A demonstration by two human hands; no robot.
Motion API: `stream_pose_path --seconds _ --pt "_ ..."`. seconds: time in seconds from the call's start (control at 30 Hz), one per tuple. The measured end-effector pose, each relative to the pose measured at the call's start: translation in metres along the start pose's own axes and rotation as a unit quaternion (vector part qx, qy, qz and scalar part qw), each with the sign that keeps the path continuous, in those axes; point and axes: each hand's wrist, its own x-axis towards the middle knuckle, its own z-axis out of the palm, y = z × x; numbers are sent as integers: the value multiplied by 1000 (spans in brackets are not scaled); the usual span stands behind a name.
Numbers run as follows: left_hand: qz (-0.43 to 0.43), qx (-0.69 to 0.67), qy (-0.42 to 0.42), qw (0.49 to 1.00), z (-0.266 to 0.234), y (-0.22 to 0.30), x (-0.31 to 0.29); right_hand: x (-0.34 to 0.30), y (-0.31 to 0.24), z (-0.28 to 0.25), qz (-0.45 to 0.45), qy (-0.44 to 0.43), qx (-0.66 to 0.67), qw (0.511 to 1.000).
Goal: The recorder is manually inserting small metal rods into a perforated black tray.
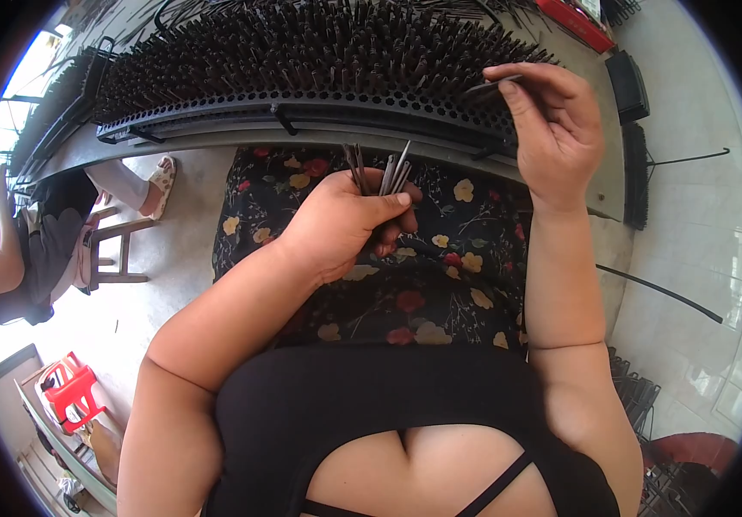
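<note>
My left hand (347, 215) is closed around a small bundle of thin dark metal rods (397, 175), whose ends stick up above the fingers. It is over my lap, just on the near side of the rack. Higher and to the right, my right hand (558, 129) pinches one thin dark rod (493, 87) between thumb and fingertips, close to the rack's right end. The long black rack (336, 103) has a perforated front edge with rows of round holes. Many dark rods (302, 52) stand upright in it, packed closely together.
At the left, another person (22, 250) sits by a wooden stool (121, 250) near a similar rack (56, 103). A red plastic stool (74, 392) stands at lower left. A red box (577, 24) and black racks (635, 177) are on the right. A thin bar (664, 291) juts out there.
</note>
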Motion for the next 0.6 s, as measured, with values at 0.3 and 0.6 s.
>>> stream_pose_path --seconds 0.3,0.6 --pt "27 22 6 999 2 -1 -2 4 -5 11 -124 -22 -347 929" --pt "39 37 -54 997 7 2 -7 -23 -39 21 390 -7 99 916"
